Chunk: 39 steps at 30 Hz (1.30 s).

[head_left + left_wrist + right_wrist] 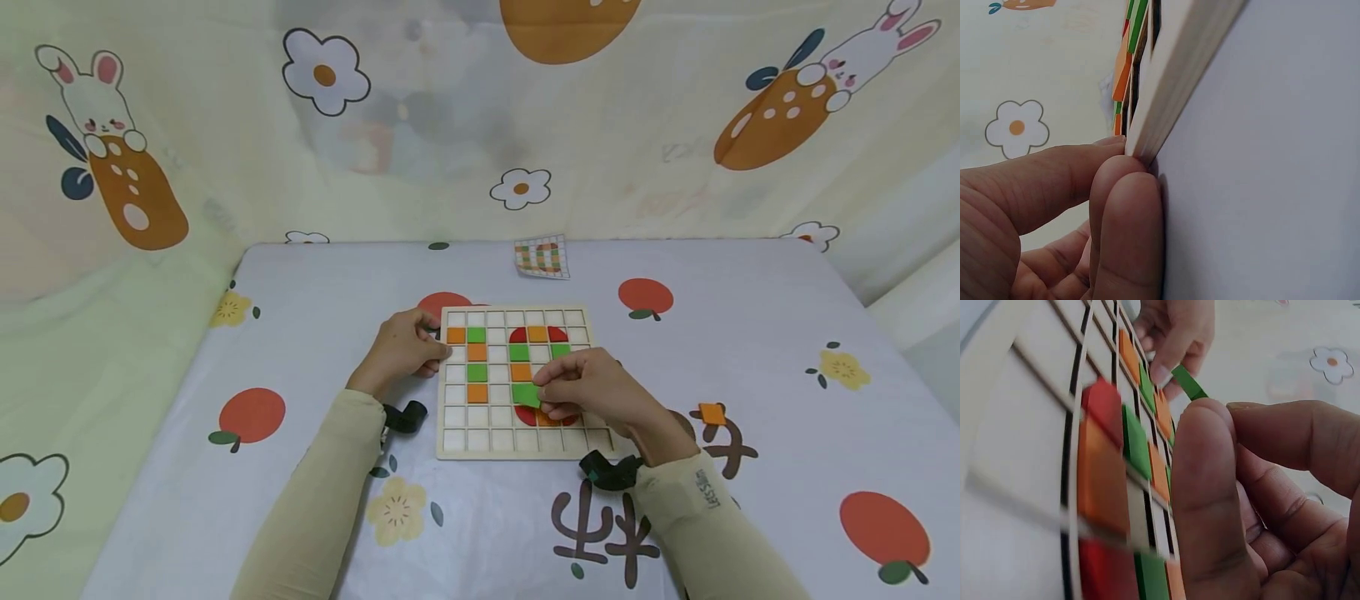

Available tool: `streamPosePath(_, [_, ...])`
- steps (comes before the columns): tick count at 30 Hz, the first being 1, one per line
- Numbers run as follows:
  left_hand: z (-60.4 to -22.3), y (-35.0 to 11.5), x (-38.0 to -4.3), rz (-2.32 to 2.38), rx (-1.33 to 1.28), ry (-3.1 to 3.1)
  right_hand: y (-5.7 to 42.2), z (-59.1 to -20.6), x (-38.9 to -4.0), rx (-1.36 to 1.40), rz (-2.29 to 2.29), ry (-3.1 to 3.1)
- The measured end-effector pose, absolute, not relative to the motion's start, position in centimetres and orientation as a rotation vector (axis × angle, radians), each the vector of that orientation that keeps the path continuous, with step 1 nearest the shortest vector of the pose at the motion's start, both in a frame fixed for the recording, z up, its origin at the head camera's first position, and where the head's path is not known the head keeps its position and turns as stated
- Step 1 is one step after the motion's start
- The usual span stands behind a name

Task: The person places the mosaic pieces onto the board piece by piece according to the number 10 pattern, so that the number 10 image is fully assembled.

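A pale wooden grid board (498, 444) lies on the table, with orange, green and red tiles in some of its squares. At its left edge, my left hand (401, 346) pinches the frame; the left wrist view has the fingertips (1132, 219) against the board's side. Over the right part of the grid, my right hand (592, 385) pinches a green square tile (1189, 384) between thumb and forefinger. That tile is tilted and off the board. Beneath it are red rounded-corner tiles (1102, 411) and orange tiles (1102, 481), partly hidden by my right hand in the head view.
A loose orange tile (712, 414) lies on the printed tablecloth (765, 333), right of my right wrist. Behind the board is a small card (542, 257) printed with a coloured grid pattern. A patterned cloth (420, 150) hangs along the back of the table.
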<state>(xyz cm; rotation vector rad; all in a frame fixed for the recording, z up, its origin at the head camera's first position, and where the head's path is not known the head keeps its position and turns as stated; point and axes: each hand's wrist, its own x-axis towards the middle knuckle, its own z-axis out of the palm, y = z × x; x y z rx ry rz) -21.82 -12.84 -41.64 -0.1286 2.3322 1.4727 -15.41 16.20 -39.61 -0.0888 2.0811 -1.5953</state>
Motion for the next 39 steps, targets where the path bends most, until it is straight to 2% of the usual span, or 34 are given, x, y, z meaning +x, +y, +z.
streamPosePath(20, [-42.1,-12.9,-21.9,1.503,-0.114,2.315,11.1,-40.6,-15.9,-0.127,-1.515,2.004])
streamPosePath(39, [-41.8,-13.0,-21.8,1.503,-0.101,2.325,9.3,-40.6,-15.7,-0.129,-1.394,2.136])
